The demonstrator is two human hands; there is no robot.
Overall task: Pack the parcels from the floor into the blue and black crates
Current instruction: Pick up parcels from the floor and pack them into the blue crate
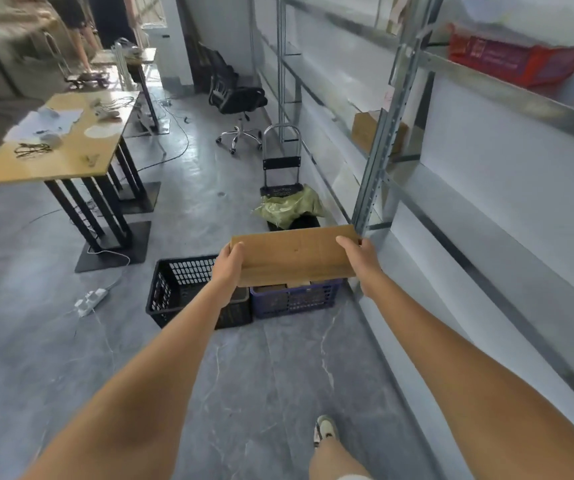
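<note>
— Both arms out, and there's the cardboard parcel [296, 256], held flat in the air above the blue crate [296, 299].

— Grip check?

— Left hand [228, 268] clamps the left end, fingers curled over the top edge. Right hand [360, 259] takes the right end, thumb on top, the other fingers hidden behind it.

— And the black crate [174, 289]?

— On the floor, touching the blue one's left side. Boxes already sit in the blue.

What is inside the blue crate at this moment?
The blue crate shows brown parcel tops near its front rim. The cardboard parcel, held by both hands above it, covers the rest.
</note>
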